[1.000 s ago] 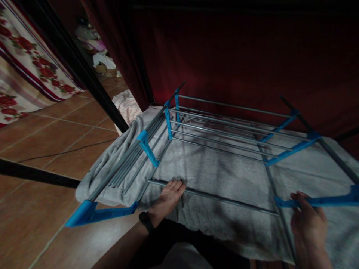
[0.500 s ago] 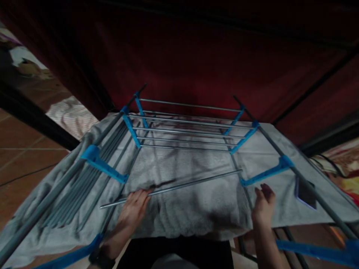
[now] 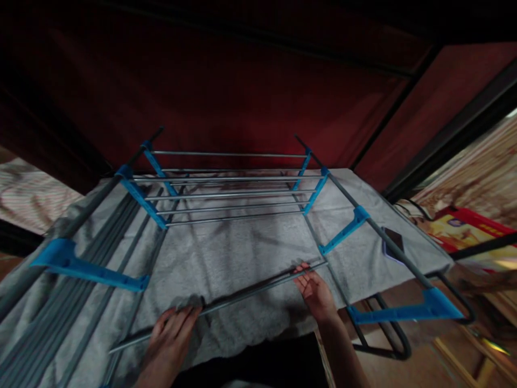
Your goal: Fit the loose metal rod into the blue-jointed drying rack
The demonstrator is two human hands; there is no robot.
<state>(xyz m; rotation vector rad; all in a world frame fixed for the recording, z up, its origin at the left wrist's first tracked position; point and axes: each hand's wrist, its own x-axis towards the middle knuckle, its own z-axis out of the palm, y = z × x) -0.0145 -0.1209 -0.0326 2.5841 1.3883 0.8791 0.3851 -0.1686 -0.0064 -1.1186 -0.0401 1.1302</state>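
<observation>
While left hand (image 3: 169,342) and right hand (image 3: 317,296) grasp slim metal rod (image 3: 242,296), fingers (image 3: 181,324) curled, it spans near side of fuzzy grey blanket (image 3: 262,245); behind, rack (image 3: 230,194): round rails (image 3: 234,208), blue plastic brackets (image 3: 343,235); beyond, dark red curtain (image 3: 226,102).

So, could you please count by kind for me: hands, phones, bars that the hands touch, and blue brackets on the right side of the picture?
Left hand and right hand: 2
Phone: 1
Bar touched by the hands: 1
Blue brackets, right side: 4
Total: 8
</observation>
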